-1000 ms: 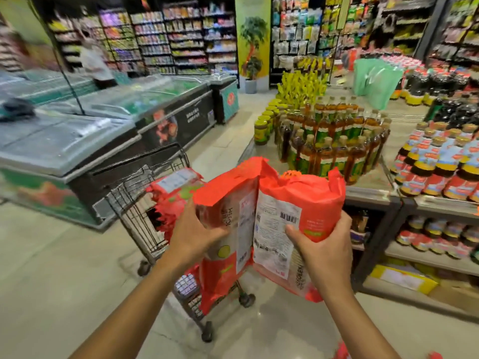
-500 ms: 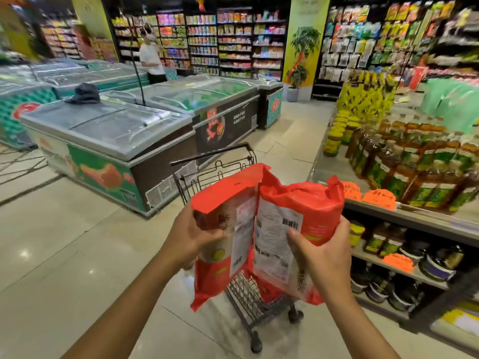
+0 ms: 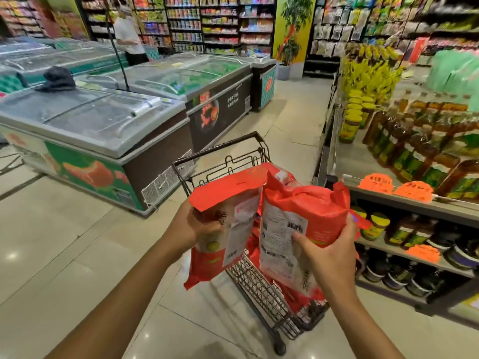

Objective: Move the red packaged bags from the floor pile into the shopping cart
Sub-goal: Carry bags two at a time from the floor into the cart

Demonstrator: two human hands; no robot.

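Red plastic is wrapping both bags: the left bag [image 3: 228, 224] is hanging in the left hand [image 3: 191, 226], gripped at mid-height, and the right bag [image 3: 305, 218] is being clasped around its near side by the right hand [image 3: 326, 257]. Both are hovering above the shopping cart [image 3: 261, 288]. They are looking soft, full, fairly weighty and probably slick, so a mid-body grip is suiting them. More red bags [image 3: 252, 244] are lying inside the cart, and freezers [image 3: 103, 125] are standing far left.

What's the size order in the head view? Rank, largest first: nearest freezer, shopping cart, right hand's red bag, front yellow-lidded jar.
1. nearest freezer
2. shopping cart, partly hidden
3. red bag in the right hand, enlarged by nearness
4. front yellow-lidded jar
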